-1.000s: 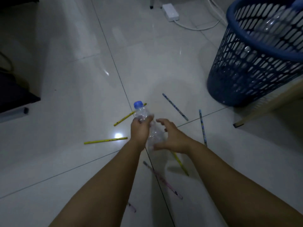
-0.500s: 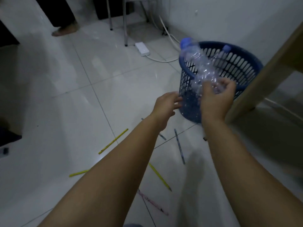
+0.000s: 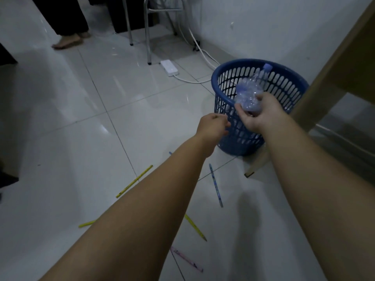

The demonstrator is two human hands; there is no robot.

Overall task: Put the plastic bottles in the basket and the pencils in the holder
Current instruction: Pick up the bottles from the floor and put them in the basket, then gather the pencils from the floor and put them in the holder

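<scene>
My right hand grips a clear crumpled plastic bottle and holds it tilted over the near rim of the blue lattice basket. Inside the basket a second bottle with a pale blue cap leans against the far wall. My left hand hovers just left of the basket, holding nothing, its fingers loosely curled. Several pencils lie on the white tile floor: yellow pencils, a blue pencil and a pink pencil. No pencil holder is in view.
A slanted wooden leg stands right beside the basket. Behind it, a white power strip and cable lie along the wall. Metal chair legs and another person's bare foot are at the back.
The bottle passed from my left hand on the floor to my right hand, was lifted toward the basket, and has now dropped lower over its near rim. My left hand stays empty.
</scene>
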